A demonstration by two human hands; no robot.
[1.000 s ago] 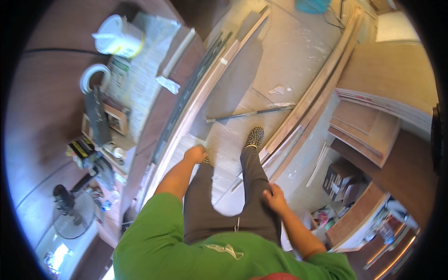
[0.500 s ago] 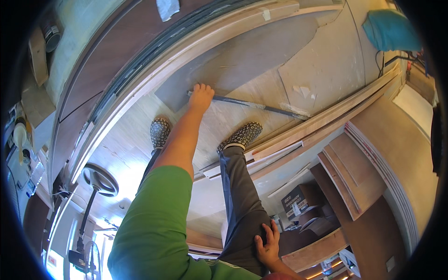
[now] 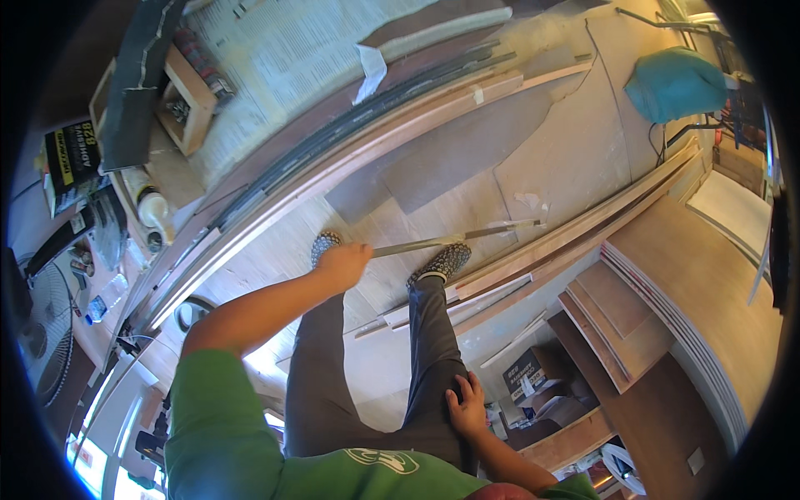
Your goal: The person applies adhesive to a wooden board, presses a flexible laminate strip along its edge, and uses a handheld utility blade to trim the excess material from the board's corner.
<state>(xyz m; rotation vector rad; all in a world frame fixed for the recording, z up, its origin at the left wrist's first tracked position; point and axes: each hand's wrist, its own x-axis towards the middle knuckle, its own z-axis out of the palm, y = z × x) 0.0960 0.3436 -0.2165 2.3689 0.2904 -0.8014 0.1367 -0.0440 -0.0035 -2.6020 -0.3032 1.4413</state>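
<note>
At the left edge of the frame stands a fan (image 3: 52, 333), with a clear plastic bottle (image 3: 107, 297) just right of it and a dark box (image 3: 73, 160) above. Next to these, in the upper left, a white bottle (image 3: 152, 208) lies below an open wooden box (image 3: 197, 108), beside a paper-covered tabletop (image 3: 258, 79). Pale battens (image 3: 450, 108) run diagonally from lower left to upper centre.

Near the middle of the frame, the left hand (image 3: 343, 266) is closed around one end of a long thin strip (image 3: 408, 247). The strip reaches rightward, passing across the toe of the right shoe (image 3: 442, 265); whether its far end touches the floor, I cannot tell. Above it, a grey sheet (image 3: 475, 150) lies on the floor.

Lower and further right, the right hand (image 3: 467, 406) rests on the thigh, fingers slightly spread, with nothing visible in its grasp. Beyond it are a dark carton (image 3: 518, 377), long planks (image 3: 583, 215) angled toward the upper right, a teal bundle (image 3: 677, 83) above them, and tan panels (image 3: 708, 275) stacked at the right.
</note>
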